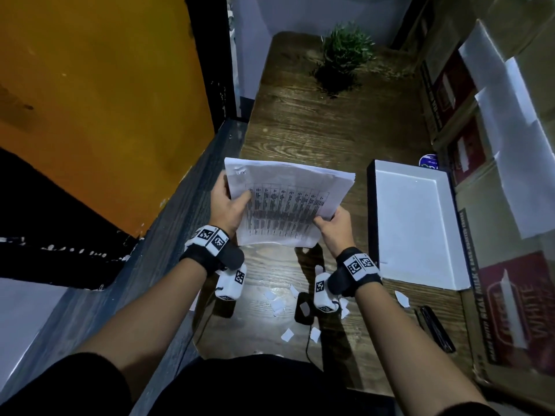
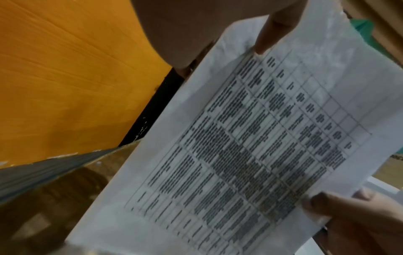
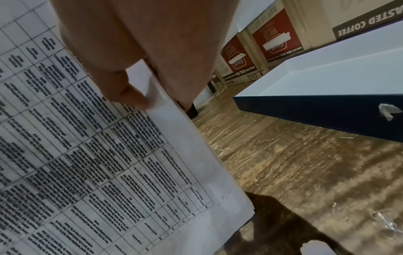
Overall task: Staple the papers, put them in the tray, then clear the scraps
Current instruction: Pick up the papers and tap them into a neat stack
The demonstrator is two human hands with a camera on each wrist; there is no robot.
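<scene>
A stack of printed papers (image 1: 285,202) with a table of text hangs above the wooden desk (image 1: 315,133). My left hand (image 1: 229,201) pinches its left edge, thumb on top. My right hand (image 1: 332,225) pinches the near right edge. The left wrist view shows the papers (image 2: 250,146) with my left thumb on the sheet. In the right wrist view my right thumb presses the papers (image 3: 98,155). The white tray (image 1: 420,223) with dark blue walls (image 3: 316,113) lies on the desk to the right. Several white paper scraps (image 1: 277,304) lie on the desk below my wrists.
A black stapler (image 1: 435,328) lies at the near right by a scrap (image 1: 401,298). A small potted plant (image 1: 342,58) stands at the far end. Cardboard boxes (image 1: 510,295) wall the right side. An orange panel (image 1: 105,100) stands left of the desk.
</scene>
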